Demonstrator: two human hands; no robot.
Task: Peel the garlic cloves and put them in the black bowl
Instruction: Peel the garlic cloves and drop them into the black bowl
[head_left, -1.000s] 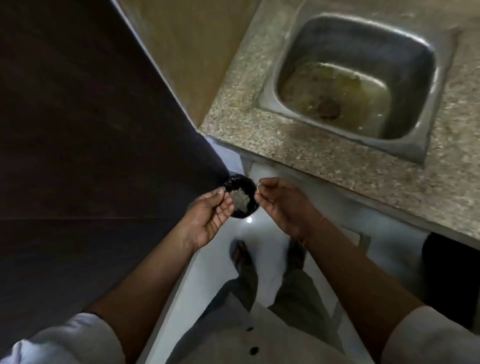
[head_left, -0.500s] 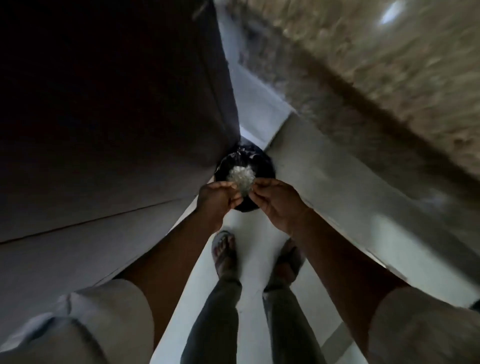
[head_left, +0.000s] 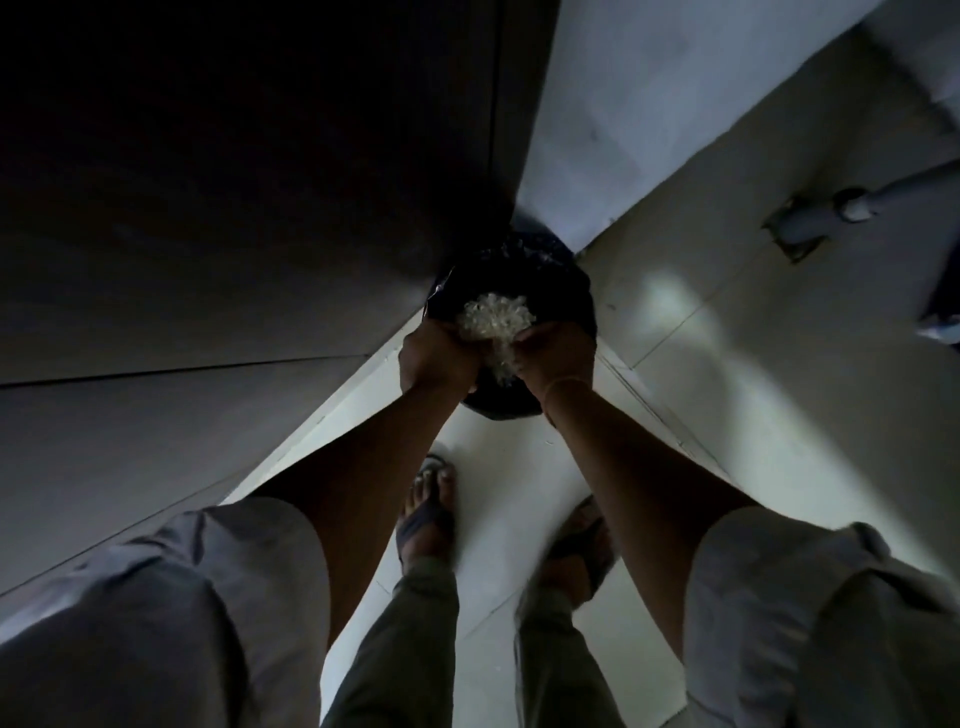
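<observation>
Bin liner (head_left: 545, 270): glossy black w/ pale glints.
Garlic skins (head_left: 496, 317): white, semi-translucent flakes.
Sleeves (head_left: 182, 597): pale grey, plain.
Trousers (head_left: 410, 649): olive-grey, plain.
Sandal (head_left: 423, 519): blue-grey strap.
Floor (head_left: 727, 364): off-white tiles, thin dark grout lines.
Cabinet (head_left: 234, 182): v. dark brown, plain.
Wall (head_left: 649, 104): whitish grey.
Pipe (head_left: 810, 218): grey.

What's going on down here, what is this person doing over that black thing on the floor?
A person stands over a black bag-lined bin on the floor, in the corner between a dark cabinet and a white wall. The left hand and right hand are close together above it, holding a clump of pale papery flakes, probably garlic skins. A few bits hang between the hands. It looks like peelings being dumped. No peeled cloves show here.
</observation>
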